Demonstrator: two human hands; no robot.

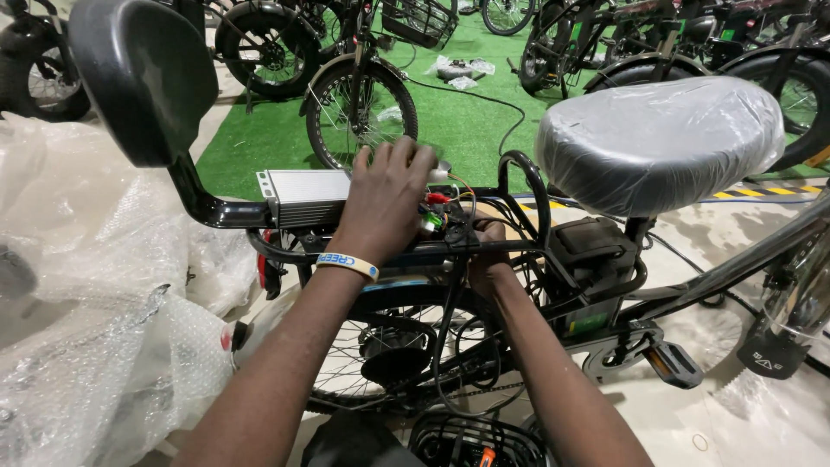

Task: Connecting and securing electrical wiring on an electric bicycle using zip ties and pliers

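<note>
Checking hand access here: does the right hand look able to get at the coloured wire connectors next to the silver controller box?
Probably yes: the right hand sits right beside the connectors, though the left hand covers part of them.

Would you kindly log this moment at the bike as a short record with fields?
Setting: workshop floor with green turf and other parked bicycles
Work piece: black electric bicycle, seen from above its rear rack
Left hand: rests on the end of a silver controller box, over a bundle of coloured wire connectors
Right hand: lower, gripping the black cables beside the connectors
Saddle: wrapped in clear plastic
Backrest: black, at upper left
Packing: bubble wrap at left
</note>
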